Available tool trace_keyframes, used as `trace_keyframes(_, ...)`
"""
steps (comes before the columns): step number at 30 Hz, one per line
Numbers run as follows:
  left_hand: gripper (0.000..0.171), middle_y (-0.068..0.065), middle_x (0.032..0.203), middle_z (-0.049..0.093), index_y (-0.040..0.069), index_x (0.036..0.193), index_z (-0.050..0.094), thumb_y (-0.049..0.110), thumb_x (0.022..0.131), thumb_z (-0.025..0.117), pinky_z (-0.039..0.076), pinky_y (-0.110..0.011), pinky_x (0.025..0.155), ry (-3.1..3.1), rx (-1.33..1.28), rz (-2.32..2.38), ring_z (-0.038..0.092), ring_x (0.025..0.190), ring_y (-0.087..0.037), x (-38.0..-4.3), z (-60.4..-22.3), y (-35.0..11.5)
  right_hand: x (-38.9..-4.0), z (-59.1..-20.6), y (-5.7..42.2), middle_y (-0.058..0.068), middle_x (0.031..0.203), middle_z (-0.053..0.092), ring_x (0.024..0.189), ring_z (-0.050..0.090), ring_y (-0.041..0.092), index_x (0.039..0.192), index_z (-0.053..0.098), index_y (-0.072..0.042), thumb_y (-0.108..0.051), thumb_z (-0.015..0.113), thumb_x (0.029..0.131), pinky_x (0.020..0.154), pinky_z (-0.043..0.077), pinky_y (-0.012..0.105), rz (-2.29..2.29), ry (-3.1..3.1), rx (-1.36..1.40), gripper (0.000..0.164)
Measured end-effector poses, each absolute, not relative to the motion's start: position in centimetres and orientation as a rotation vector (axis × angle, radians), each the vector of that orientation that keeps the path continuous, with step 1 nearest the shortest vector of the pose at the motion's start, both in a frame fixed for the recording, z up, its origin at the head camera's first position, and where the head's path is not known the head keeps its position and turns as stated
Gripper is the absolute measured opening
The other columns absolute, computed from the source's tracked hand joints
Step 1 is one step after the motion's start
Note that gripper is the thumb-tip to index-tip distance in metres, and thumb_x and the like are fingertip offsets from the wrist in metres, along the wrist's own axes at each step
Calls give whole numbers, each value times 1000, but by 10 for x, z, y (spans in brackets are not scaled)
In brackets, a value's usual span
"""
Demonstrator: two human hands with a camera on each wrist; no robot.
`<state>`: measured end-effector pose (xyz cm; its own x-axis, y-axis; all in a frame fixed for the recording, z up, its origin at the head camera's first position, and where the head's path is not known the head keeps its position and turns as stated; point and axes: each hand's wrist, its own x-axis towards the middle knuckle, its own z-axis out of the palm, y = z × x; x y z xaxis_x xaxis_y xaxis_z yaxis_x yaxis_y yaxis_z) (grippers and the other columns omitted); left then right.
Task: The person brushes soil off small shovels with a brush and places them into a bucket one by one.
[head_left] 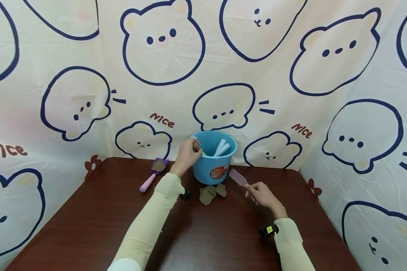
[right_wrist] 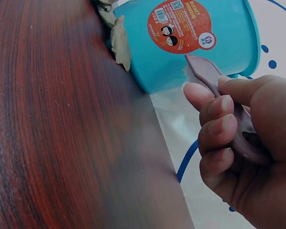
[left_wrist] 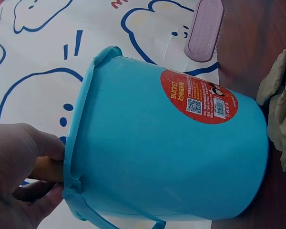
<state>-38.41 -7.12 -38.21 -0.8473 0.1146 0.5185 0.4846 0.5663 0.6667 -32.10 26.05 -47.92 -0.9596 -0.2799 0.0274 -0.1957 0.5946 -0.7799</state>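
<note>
A light-blue bucket point(head_left: 210, 168) with a red label stands upright at the table's back. My left hand point(head_left: 188, 153) is at its left rim, fingers bent, gripping a brown stick-like thing point(left_wrist: 46, 170); its far end is hidden behind the rim. White rods point(head_left: 221, 148) lean inside the bucket. With my right hand point(head_left: 262, 194) I hold a pale pink scoop point(head_left: 237, 177) by its handle, fingers curled round it. The scoop's flat end points toward the bucket's lower right side. Grey-brown clay-like pieces point(head_left: 207, 195) lie in front of the bucket.
On the left of the bucket lies a purple scoop point(head_left: 147, 183) with a brown lump point(head_left: 158, 165) in its bowl. The dark wooden table point(head_left: 220, 241) meets a patterned cloth point(head_left: 278, 113) at the back and both sides.
</note>
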Motion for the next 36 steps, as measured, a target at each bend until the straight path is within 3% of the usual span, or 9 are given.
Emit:
trace_keyframes(6, 18, -13, 84, 64, -3, 111, 65, 5, 95, 68, 59, -43, 82, -2398, -495, -1165, 61, 78, -26, -383, -380, -71, -322, -480, 260, 0, 55, 48, 46, 46, 14, 82, 71, 1, -33, 48, 109, 47, 43, 30, -1315, 2714, -423, 49)
trace_keyframes(12, 27, -13, 89, 67, -5, 117, 63, 8, 94, 69, 58, -45, 86, -2396, -505, -1159, 64, 84, -26, -382, -380, -71, -322, -480, 260, 0, 55, 49, 46, 46, 14, 82, 71, 1, -33, 48, 109, 47, 42, 29, -1308, 2722, -403, 48)
trace_keyframes(15, 35, -14, 96, 68, -4, 122, 60, 12, 93, 71, 56, -47, 93, -2366, -494, -1198, 65, 92, -28, -380, -383, -74, -321, -479, 261, 1, 55, 48, 46, 46, 15, 82, 71, 1, -32, 48, 109, 47, 42, 28, -1307, 2723, -398, 49)
trace_keyframes(21, 51, -18, 122, 63, 0, 133, 54, 25, 93, 71, 54, -54, 94, -2308, -424, -1270, 63, 111, -36, -372, -397, -89, -321, -480, 261, 1, 55, 48, 46, 46, 15, 80, 71, -1, -31, 47, 109, 47, 42, 28, -1310, 2724, -394, 48)
trace_keyframes(26, 46, -20, 130, 61, 4, 134, 55, 24, 94, 67, 50, -57, 99, -2332, -358, -1273, 58, 121, -38, -365, -414, -112, -322, -480, 260, 1, 55, 48, 46, 46, 15, 81, 71, -1, -32, 48, 109, 47, 42, 29, -1315, 2721, -386, 48)
trace_keyframes(30, 43, -23, 129, 61, 3, 132, 57, 24, 95, 65, 49, -56, 99, -2423, -231, -1195, 58, 118, -38, -363, -430, -134, -322, -480, 260, 1, 56, 49, 47, 46, 14, 81, 71, -2, -33, 48, 109, 48, 42, 29, -1310, 2718, -378, 47)
trace_keyframes(36, 35, -28, 109, 62, -10, 115, 62, 14, 90, 62, 46, -55, 93, -2586, -66, -985, 58, 102, -40, -365, -457, -169, -322, -481, 261, 1, 56, 49, 47, 46, 14, 81, 71, -1, -32, 48, 109, 48, 43, 29, -1283, 2708, -397, 48)
